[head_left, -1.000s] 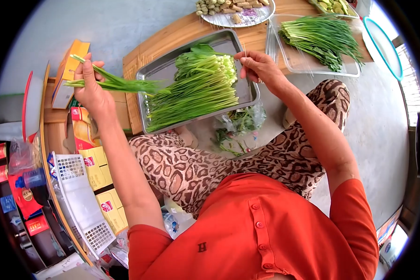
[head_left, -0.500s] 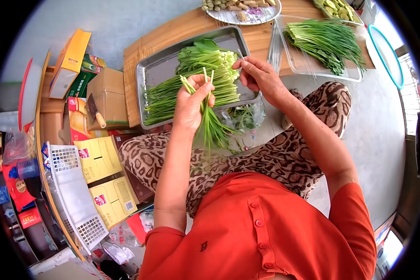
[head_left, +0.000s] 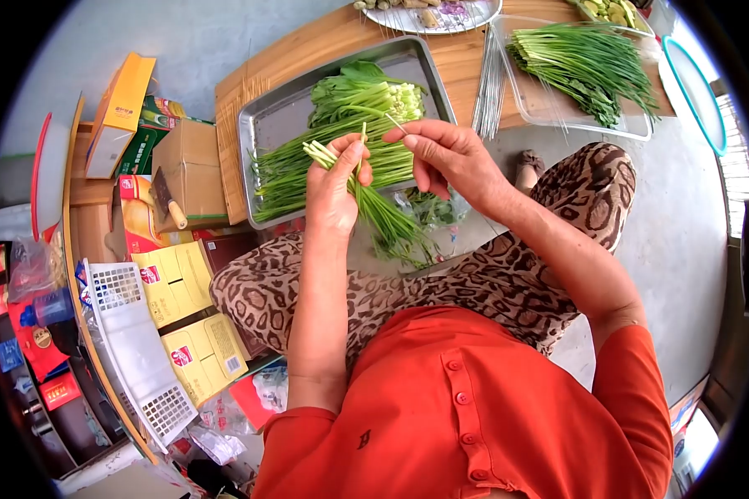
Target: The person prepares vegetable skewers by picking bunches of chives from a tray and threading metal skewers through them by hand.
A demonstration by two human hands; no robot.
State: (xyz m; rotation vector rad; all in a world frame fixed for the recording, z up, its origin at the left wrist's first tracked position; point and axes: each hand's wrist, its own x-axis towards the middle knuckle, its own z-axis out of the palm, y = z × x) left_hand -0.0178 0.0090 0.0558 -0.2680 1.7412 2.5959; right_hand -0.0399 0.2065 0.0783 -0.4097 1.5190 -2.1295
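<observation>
My left hand (head_left: 338, 187) is closed around a small bunch of garlic chives (head_left: 389, 223). Their pale cut ends stick up past the thumb, and the green leaves hang toward my lap. To the right, my right hand (head_left: 453, 158) pinches a thin pale stick between thumb and forefinger; whether it is a skewer or a stalk I cannot tell. Just beyond both hands, a metal tray (head_left: 268, 106) holds more chives (head_left: 295, 170) and leafy greens (head_left: 349, 96). My left hand partly hides the pile.
The tray rests on a wooden table (head_left: 308, 48). Thin metal skewers (head_left: 489, 87) lie beside a clear plastic container (head_left: 641, 129) of chives and greens. A white plate (head_left: 474, 18) stands at the back. To the left are a knife (head_left: 171, 204), cartons (head_left: 193, 170) and a white basket (head_left: 146, 333).
My right hand has moved slightly left and down, closer to the bunch, and a thin pale stick now shows at its fingertips. The left hand still holds the chives, slightly more to the left.
</observation>
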